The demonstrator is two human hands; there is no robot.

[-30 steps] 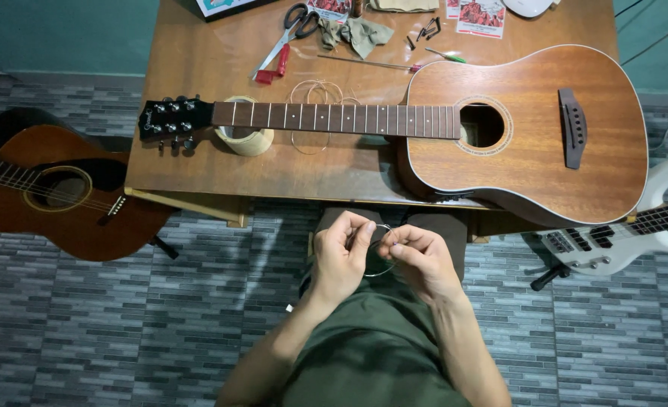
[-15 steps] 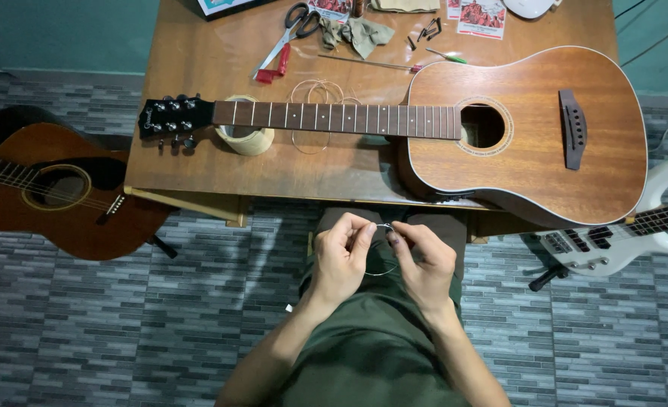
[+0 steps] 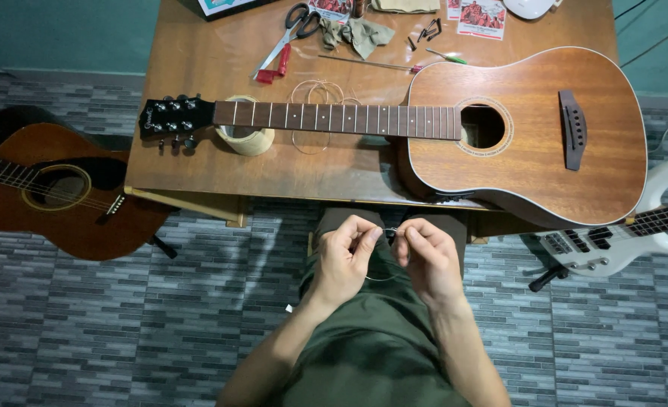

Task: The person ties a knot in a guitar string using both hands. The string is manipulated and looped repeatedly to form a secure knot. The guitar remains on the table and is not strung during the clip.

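- Both forearms are bare, with no sleeves showing down to the wrists.
- The left hand [image 3: 343, 260] and right hand [image 3: 428, 260] wear no gloves, rings or watch.
- Below the fingers [image 3: 364, 243], dark olive-green cloth covers the lap and thighs.
- The cloth looks plain, with soft folds.

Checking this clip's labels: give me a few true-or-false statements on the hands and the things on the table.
1. Both hands, left hand and right hand, pinch a thin guitar string over the lap. True.
2. The acoustic guitar on the wooden table lies face down. False: face up, soundhole showing.
3. The tape roll sits under the guitar's neck. True.
4. The scissors lie on the floor. False: on the table.
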